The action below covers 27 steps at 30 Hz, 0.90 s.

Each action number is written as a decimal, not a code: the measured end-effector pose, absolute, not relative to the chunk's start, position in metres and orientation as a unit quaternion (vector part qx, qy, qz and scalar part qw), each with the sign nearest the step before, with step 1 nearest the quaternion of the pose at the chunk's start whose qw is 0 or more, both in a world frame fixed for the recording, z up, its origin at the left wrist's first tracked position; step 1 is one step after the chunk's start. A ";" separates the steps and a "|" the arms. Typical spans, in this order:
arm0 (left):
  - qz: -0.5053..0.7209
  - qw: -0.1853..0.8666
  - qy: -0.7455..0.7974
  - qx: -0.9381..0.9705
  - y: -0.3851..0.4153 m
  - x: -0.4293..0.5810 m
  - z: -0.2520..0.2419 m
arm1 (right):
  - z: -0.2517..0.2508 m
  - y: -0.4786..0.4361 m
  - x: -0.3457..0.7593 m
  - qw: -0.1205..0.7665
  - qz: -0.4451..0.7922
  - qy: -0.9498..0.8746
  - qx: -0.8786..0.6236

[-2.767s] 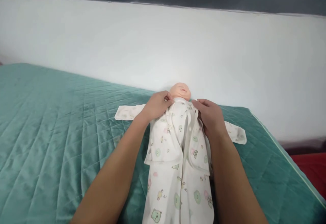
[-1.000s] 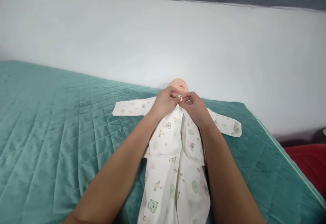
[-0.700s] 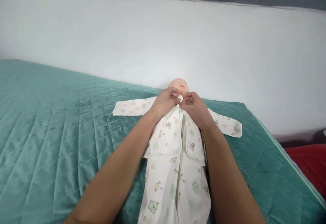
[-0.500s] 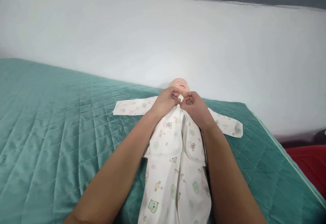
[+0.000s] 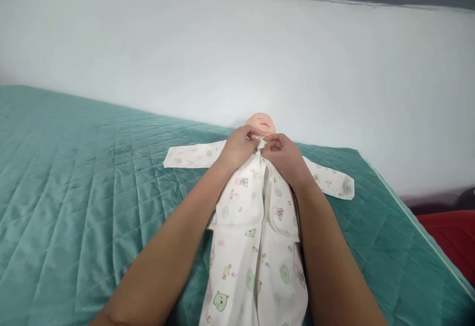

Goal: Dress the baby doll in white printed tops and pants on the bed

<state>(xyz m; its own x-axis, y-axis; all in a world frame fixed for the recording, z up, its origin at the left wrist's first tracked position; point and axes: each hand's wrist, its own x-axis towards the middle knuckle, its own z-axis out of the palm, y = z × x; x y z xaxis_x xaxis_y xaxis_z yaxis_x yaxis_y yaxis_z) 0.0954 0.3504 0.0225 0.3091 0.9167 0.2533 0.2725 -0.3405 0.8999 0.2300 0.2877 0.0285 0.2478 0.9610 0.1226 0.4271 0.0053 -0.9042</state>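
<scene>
A baby doll point(image 5: 261, 123) lies on its back, dressed in a white baby jacket point(image 5: 237, 202) and matching trousers point(image 5: 237, 276) printed with green bears. My left hand point(image 5: 242, 144) pinches the jacket's front edge just below the doll's chin. Opposite it, my right hand point(image 5: 281, 151) pinches the other front edge at the collar, the fingertips of both hands nearly touching. Below my hands the jacket front hangs slightly apart. Its sleeves stretch out to both sides. Whatever fastening sits between my fingers is mostly hidden.
The doll rests on a green quilted bedspread point(image 5: 92, 177) against a white wall point(image 5: 208, 54) with a dark band along its top. A red object point(image 5: 449, 237) stands beyond the bed's right edge.
Both hands stay at the collar with only small finger movements. The pale round patch seen between the fingertips earlier is now mostly covered. The left hand has shifted slightly left.
</scene>
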 end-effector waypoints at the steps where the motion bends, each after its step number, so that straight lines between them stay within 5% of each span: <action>1: 0.410 0.373 0.424 0.716 0.352 0.096 0.021 | 0.029 0.287 0.230 0.459 0.289 -0.539 -0.644; 16: 0.400 0.348 0.412 0.741 0.341 0.084 0.024 | 0.036 0.270 0.227 0.497 0.186 -0.533 -0.659; 27: 0.353 0.166 0.359 0.848 0.331 0.083 0.014 | 0.010 0.266 0.224 0.458 0.158 -0.631 -0.606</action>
<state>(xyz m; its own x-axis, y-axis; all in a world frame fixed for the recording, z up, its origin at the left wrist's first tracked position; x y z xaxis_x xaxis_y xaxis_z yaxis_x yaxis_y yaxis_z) 0.0835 0.3314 0.0137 0.4937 0.7255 0.4795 0.4914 -0.6876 0.5345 0.2237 0.2656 0.0101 0.1527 0.9094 0.3870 0.6204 0.2166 -0.7538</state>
